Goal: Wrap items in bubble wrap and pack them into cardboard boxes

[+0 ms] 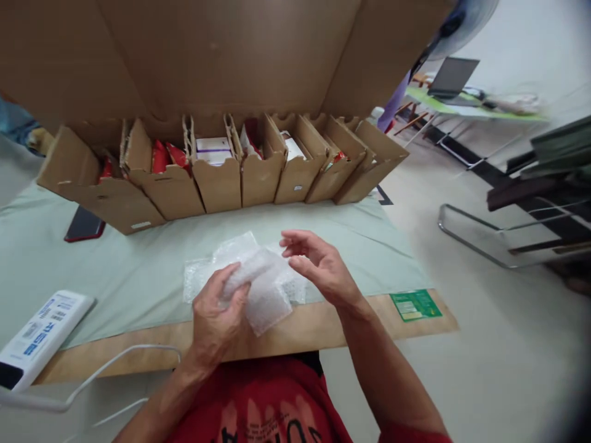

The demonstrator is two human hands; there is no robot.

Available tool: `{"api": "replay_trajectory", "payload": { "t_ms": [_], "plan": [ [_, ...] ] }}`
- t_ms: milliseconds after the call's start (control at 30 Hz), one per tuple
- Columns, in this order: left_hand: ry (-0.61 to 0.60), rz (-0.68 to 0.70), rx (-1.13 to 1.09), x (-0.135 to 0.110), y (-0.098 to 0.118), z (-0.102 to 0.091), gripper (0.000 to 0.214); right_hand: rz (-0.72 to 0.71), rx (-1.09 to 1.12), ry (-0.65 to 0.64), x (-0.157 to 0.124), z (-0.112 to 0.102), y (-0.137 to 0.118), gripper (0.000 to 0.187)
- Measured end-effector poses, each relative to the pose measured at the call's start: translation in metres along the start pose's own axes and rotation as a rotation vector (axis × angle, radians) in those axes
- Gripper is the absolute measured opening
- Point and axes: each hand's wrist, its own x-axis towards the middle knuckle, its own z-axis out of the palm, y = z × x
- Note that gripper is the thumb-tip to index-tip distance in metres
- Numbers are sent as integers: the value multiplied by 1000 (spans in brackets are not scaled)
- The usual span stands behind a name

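My left hand [219,304] is closed around a rolled piece of bubble wrap [253,269], thumb on the near side and fingers behind. Beneath it, flat sheets of bubble wrap [270,307] lie overlapping on the pale green cloth, reaching over the wooden table edge. To the right of the roll, my right hand [318,264] hovers with thumb and fingers apart and nothing between them. Whether anything is wrapped inside the roll cannot be seen.
A row of cardboard bins [221,184] with packets and small boxes stands behind, under a large cardboard panel [221,55]. A phone [84,223] and a white power strip [44,338] lie at left. A green packet [415,305] rests on the right edge.
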Motion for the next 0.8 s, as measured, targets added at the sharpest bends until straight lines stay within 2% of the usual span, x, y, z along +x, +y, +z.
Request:
{"api": "replay_trajectory", "payload": {
  "t_ms": [67,100,167,233,333,367,433,533,600,667,700,800],
  "plan": [
    [-36,-271,-192,-1,7,5,37,17,90,52,-11,3,12,63],
    [-78,-364,-307,-2,9,8,42,38,113,41,-15,6,17,66],
    [-168,-486,-519,-6,10,12,48,81,147,22,-22,13,26,51],
    [-177,-543,-614,-9,6,11,50,89,164,81,-27,16,27,31],
    [-37,-450,-536,-8,-5,-5,53,17,48,182,-30,9,11,20],
    [-2,-372,-476,-7,-7,-14,57,-24,-38,148,-30,5,2,16],
    [11,-169,-308,-2,-4,-32,68,-125,-224,-16,-27,3,-16,13],
    [-96,163,-14,9,13,-51,80,-276,-374,-252,-17,10,-43,12],
    [-236,278,72,16,23,-56,69,-333,-361,-341,-9,16,-58,11],
    [-344,251,60,22,23,-59,41,-329,-301,-353,-2,15,-70,11],
    [-368,200,47,24,18,-61,29,-306,-271,-319,0,11,-74,11],
    [-354,25,33,29,-6,-69,22,-185,-216,-126,4,-8,-67,15]
  ]
}}
